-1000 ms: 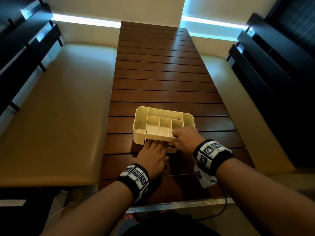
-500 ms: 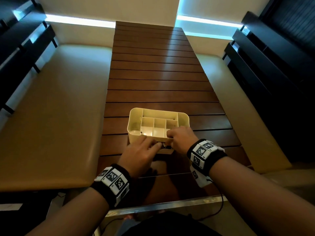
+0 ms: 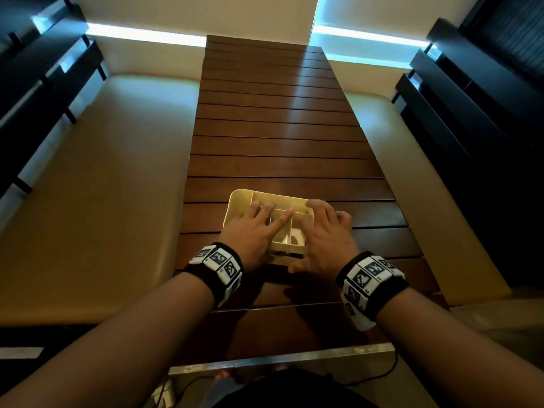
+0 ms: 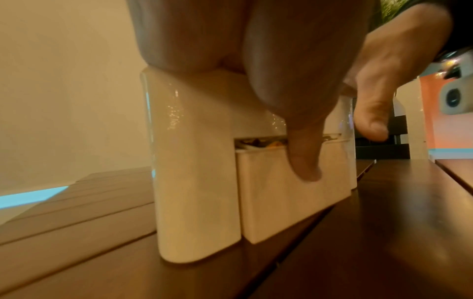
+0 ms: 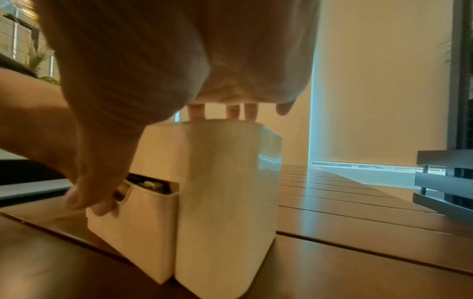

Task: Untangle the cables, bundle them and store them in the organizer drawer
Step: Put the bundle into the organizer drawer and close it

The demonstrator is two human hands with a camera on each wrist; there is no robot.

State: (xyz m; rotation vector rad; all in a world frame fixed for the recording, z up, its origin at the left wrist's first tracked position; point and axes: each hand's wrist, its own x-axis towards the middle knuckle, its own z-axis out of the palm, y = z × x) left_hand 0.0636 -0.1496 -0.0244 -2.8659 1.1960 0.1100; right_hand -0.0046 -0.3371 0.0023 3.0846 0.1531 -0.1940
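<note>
Head view shows the cream organizer (image 3: 240, 198) sitting on the slatted wooden counter (image 3: 276, 128), at about 6 o'clock of the counter's length, close to the person. Both hands lie spread flat over its open, compartmented top: the left hand (image 3: 250, 231) at 9 o'clock of the box, the right hand (image 3: 326, 234) at 3 o'clock, fingers straight and apart, gripping nothing. In the left wrist view the left thumb (image 4: 304, 161) hangs down against the face of the drawer (image 4: 289, 194), and the right thumb (image 5: 100, 206) touches the drawer's notched edge in the right wrist view.

The drawer stands slightly proud of the body, and through the slit above it something lies inside, probably the bundled cables (image 4: 258, 142), though it is too small to tell.

I reckon the step in hand is closing the drawer. To do it well, hold the body down with the flat fingers so it cannot slide toward 12 o'clock, and push with both thumbs evenly, so the drawer runs in square rather than jamming. Watch that nothing pokes over the drawer lip and gets pinched.

The organizer's long axis runs 9 to 3 o'clock across the slats; the drawer front faces 6 o'clock, toward the person, and its open top faces up.
</note>
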